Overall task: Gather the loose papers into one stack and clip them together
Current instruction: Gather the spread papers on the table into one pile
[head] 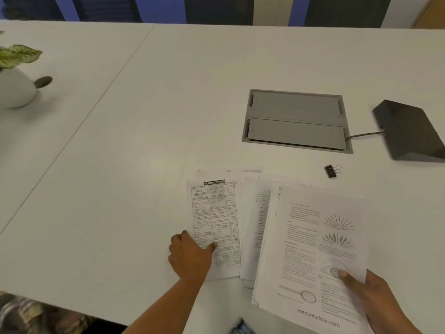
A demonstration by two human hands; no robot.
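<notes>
The right hand (375,295) grips a sheaf of papers (313,249); the left hand (190,254), grip loose, presses the banking sheet (214,225) on the table (120,165). Dragging could crumple it; the binder clip (332,171) waits beyond.

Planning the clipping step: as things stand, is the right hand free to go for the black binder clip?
Probably not yet. The right hand is holding a sheaf of papers by its near corner. The binder clip lies in the open beyond the papers, so the path looks clear once that hand lets go.
</notes>
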